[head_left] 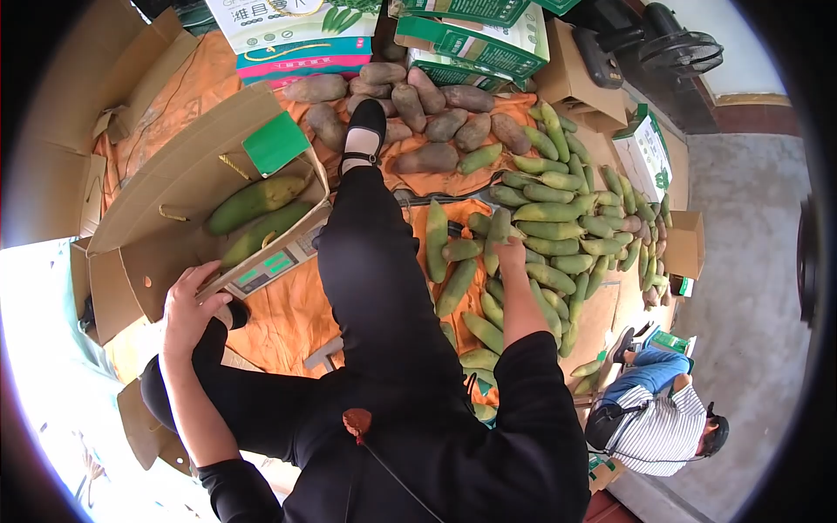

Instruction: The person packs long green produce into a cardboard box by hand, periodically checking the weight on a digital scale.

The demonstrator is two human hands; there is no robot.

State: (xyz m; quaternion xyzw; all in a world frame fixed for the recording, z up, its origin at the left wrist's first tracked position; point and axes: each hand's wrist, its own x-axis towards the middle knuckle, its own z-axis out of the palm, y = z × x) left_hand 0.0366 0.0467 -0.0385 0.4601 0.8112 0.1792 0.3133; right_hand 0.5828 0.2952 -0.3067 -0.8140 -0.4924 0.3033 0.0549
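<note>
My left hand point(188, 309) is at the near corner of an open cardboard box point(166, 187), its fingers bent over the rim and the thumb apart below them. Inside the box lie two long green radishes point(253, 205), partly hidden by the box wall. Out to the right, my right hand point(511, 254) is closed around the lower end of a green radish point(498, 228). Other green radishes point(436, 240) lie close about that hand on the orange sheet, some of them touching one another.
A large pile of green radishes point(558, 212) spreads to the right. Brownish-purple roots point(427, 159) lie beyond my foot. Printed cartons point(475, 39) stand at the back, near a black fan point(684, 54). A person in a striped shirt point(667, 431) sits at the lower right.
</note>
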